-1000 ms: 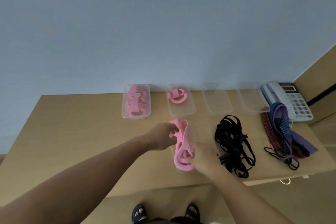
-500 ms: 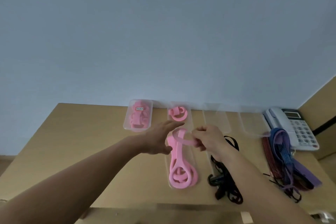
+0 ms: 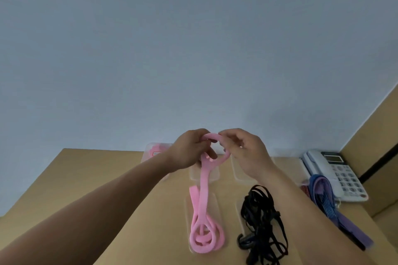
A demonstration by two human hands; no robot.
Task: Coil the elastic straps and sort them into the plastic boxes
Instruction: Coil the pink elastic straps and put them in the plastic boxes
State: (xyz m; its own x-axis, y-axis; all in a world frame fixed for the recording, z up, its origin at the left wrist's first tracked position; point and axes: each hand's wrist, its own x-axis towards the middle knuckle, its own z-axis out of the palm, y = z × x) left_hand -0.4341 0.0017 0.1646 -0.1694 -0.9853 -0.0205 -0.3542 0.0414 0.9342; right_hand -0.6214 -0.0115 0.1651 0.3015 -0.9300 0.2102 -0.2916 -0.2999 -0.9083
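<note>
With my left hand [image 3: 189, 150] and right hand [image 3: 245, 153] both pinching the top loop of the pink strap [image 3: 203, 180], whose slack trails down below them, I should wind small, even turns under steady tension.

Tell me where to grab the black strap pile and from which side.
Probably the loops at the far end of the black strap pile, from above: the pile lies flat and tangled on the table, and those loops stand clear of the pink strap.
</note>
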